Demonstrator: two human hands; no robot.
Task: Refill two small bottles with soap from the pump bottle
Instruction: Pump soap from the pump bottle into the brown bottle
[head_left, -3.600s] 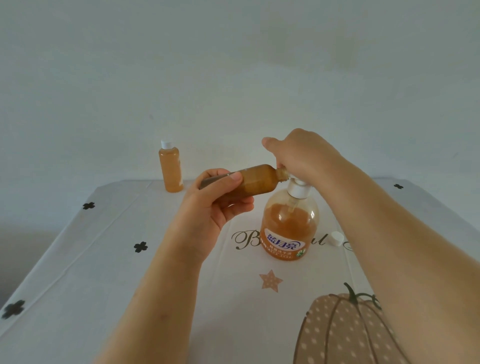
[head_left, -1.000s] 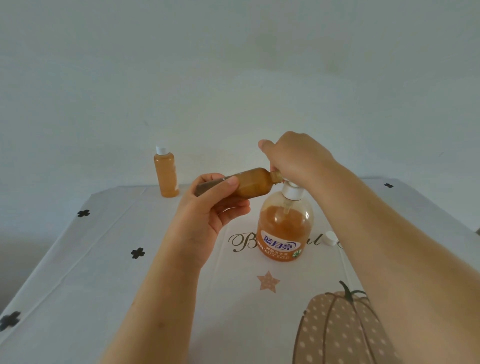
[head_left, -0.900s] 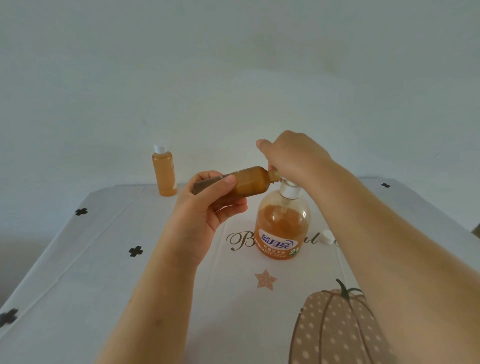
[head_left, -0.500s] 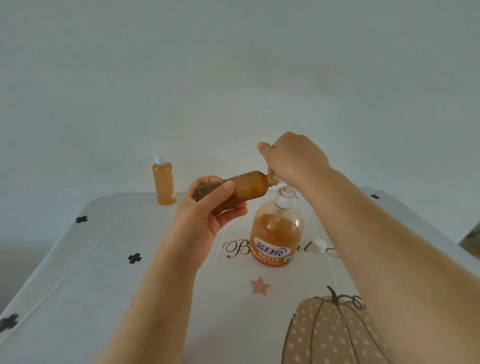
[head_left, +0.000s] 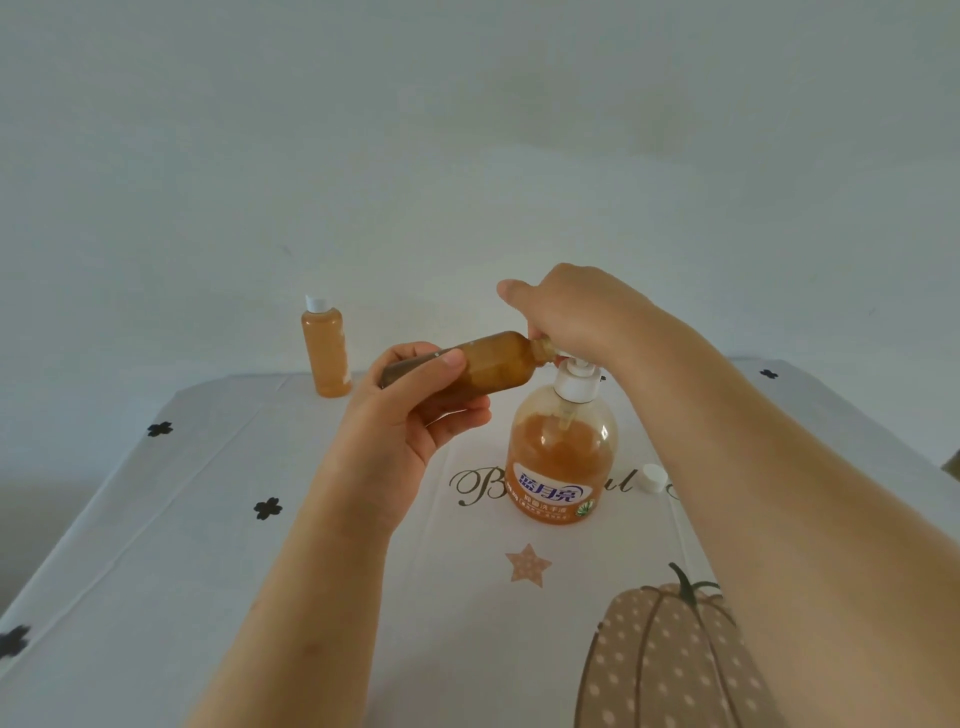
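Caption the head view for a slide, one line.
Left hand holds a small bottle sideways at the pump bottle nozzle, right hand on the pump head; capped second bottle stands behind.

small bottles (head_left: 326, 358) (head_left: 491, 366): two
pump bottle (head_left: 563, 462): one
loose cap (head_left: 651, 477): one
hands (head_left: 410, 421) (head_left: 576, 312): two

Plain pale wall (head_left: 467, 130) from 9 through 12 to 3 o'clock, softly lit, and below, a desk (head_left: 234, 410) under white cloth (head_left: 156, 597) printed with black clovers (head_left: 267, 508) at 8, a star (head_left: 527, 565) and dotted pumpkin (head_left: 665, 660) at 5.
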